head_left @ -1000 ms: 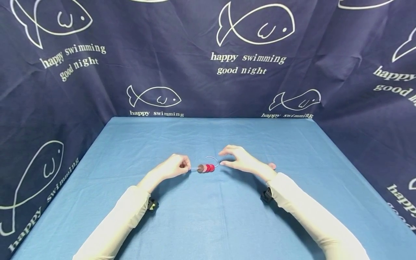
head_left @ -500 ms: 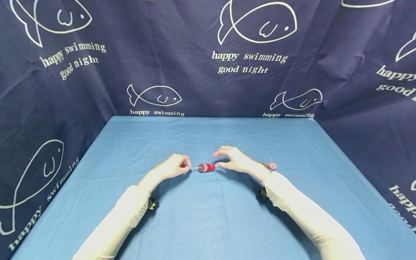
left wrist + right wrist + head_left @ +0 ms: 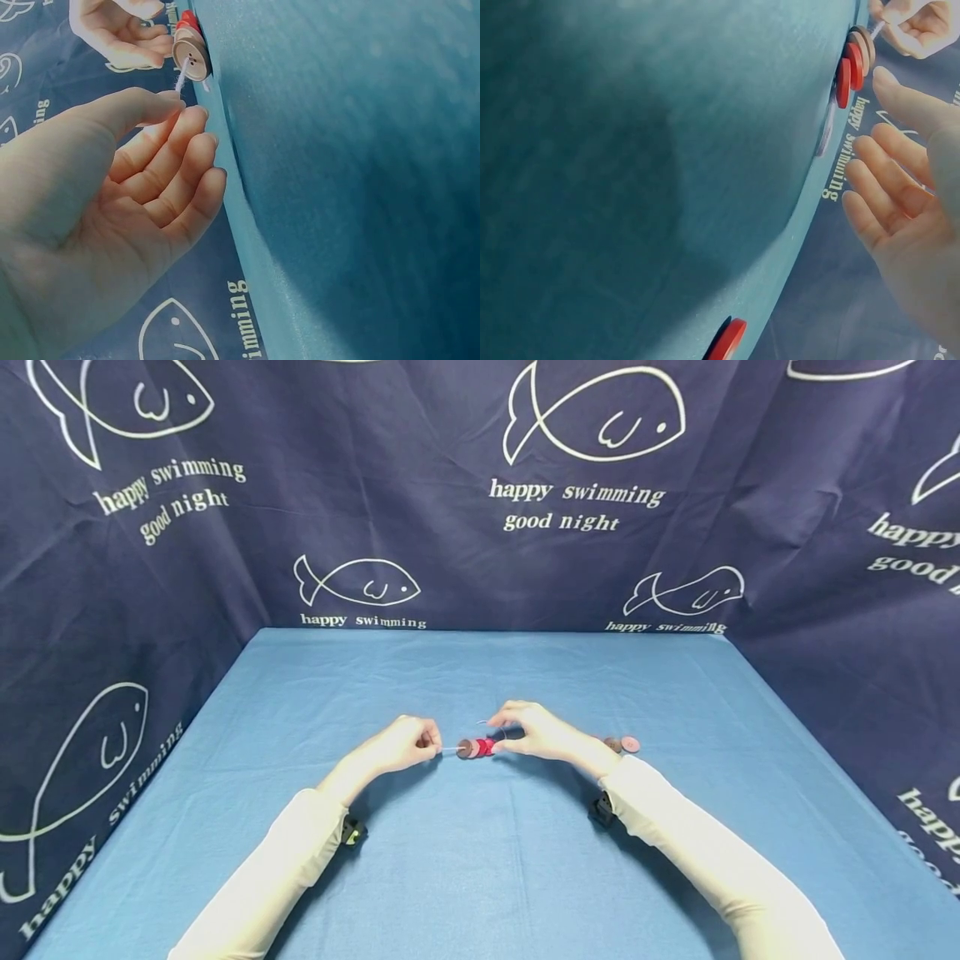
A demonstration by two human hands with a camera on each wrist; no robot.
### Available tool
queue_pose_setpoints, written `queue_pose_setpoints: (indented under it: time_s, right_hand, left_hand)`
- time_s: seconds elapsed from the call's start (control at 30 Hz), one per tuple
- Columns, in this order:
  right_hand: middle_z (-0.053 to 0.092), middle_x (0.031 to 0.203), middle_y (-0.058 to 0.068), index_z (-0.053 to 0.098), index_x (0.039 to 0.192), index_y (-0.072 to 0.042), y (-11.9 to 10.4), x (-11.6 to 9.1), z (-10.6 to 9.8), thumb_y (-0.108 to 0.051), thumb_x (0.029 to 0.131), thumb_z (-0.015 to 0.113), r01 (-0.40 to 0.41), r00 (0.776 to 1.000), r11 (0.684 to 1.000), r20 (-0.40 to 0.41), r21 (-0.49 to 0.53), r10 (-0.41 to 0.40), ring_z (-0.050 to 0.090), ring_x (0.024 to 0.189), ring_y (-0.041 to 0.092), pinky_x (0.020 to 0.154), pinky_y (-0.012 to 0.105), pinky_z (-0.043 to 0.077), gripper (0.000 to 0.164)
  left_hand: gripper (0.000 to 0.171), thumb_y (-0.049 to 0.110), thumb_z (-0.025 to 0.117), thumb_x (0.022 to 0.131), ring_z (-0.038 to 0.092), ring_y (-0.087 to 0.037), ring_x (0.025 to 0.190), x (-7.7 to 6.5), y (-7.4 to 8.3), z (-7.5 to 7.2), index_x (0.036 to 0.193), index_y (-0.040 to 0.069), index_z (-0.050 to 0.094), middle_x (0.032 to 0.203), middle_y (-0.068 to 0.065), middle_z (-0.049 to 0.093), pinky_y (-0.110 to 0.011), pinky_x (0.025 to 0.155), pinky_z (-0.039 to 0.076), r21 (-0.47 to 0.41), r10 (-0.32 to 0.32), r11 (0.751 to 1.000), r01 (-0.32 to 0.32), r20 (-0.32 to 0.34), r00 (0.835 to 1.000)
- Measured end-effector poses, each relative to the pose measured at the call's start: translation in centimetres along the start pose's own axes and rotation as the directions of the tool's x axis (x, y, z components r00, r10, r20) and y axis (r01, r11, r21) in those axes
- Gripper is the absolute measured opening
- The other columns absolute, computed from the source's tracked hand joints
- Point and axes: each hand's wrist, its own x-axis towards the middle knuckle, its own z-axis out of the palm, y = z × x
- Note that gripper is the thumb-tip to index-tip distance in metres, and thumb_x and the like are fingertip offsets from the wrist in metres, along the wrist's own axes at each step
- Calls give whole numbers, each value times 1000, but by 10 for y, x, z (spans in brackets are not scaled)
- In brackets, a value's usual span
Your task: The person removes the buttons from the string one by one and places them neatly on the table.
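My left hand (image 3: 402,745) pinches the end of a white string (image 3: 181,77) between thumb and fingertips. Several buttons are threaded on that string: a brown button (image 3: 192,59) nearest the left hand, then a pink button (image 3: 474,748), then red buttons (image 3: 850,71) on the right. They stand tilted against one another, low over or on the cloth. My right hand (image 3: 538,731) is at the red end, with thumb and fingers spread apart; whether its thumb touches a red button I cannot tell. The string's free end curls behind the buttons, partly hidden by the right hand.
A loose brown button (image 3: 612,744) and a pink button (image 3: 631,744) lie on the blue cloth (image 3: 480,860) beyond the right wrist. Dark blue curtains (image 3: 465,460) with white fish prints stand at the back and sides.
My right hand has moved left toward the red buttons, uncovering the loose brown and pink buttons behind its wrist. The left hand has stayed in place, still pinching the string.
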Motion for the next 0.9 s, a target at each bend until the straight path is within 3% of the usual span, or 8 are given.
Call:
queue_pose_setpoints:
  time_s: [0.3, 0.57, 0.9]
  right_hand:
    - [65, 99, 11, 67, 105, -1, -4, 3, 6, -19, 78, 75, 15, 999, 1000, 29, -19, -14, 60, 94, 25, 86, 38, 48, 34]
    - [63, 93, 10, 68, 101, -2, -4, 4, 10, -17, 77, 75, 36, 999, 999, 27, -18, -35, 59, 85, 24, 79, 33, 48, 29]
    - [60, 88, 9, 70, 99, -5, -5, 5, 12, -20, 76, 76, -10, 999, 1000, 48, -25, 12, 57, 82, 22, 75, 29, 47, 28]
  left_hand:
    - [6, 6, 61, 83, 51, -2, 59, -3, -2, 1, 78, 9, 63, 66, 3, 62, -19, 58, 43, -1, 12, 1000, -13, -8, 1000]
    - [8, 7, 59, 84, 52, -2, 57, -5, -5, 1, 77, 10, 61, 64, 5, 61, -20, 56, 43, -33, 97, 995, -98, -32, 995]
    - [6, 6, 62, 84, 51, -1, 59, 0, -1, 1, 78, 9, 62, 66, 3, 62, -18, 58, 43, 12, 19, 1000, -19, -3, 1000]
